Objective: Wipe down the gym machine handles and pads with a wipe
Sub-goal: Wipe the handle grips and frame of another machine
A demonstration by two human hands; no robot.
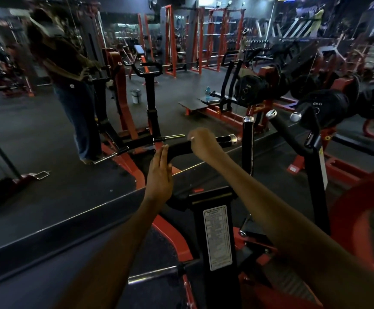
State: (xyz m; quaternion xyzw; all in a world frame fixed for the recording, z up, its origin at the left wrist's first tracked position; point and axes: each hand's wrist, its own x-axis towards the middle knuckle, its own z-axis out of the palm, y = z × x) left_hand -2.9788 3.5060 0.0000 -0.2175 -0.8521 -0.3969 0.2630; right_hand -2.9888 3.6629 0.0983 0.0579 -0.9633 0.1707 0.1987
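The machine's black horizontal handle [225, 139], tipped with a chrome cap, lies just ahead of me. My right hand [203, 144] is curled over its middle and grips it. A small pale bit shows at the fingertips, and I cannot tell whether it is a wipe. My left hand [160, 175] is held edge-on with straight fingers, touching the bend of the same bar to the left. Further black handles stand to the right: an upright one [247, 141] and a slanted one [280, 130].
A black post with a white label [217, 237] rises between my arms on the red frame [170, 237]. Weight plates [328, 105] hang at the right. A person [70, 70] stands at the left by another machine. A bucket [136, 95] and a blue bottle [207, 92] sit farther back.
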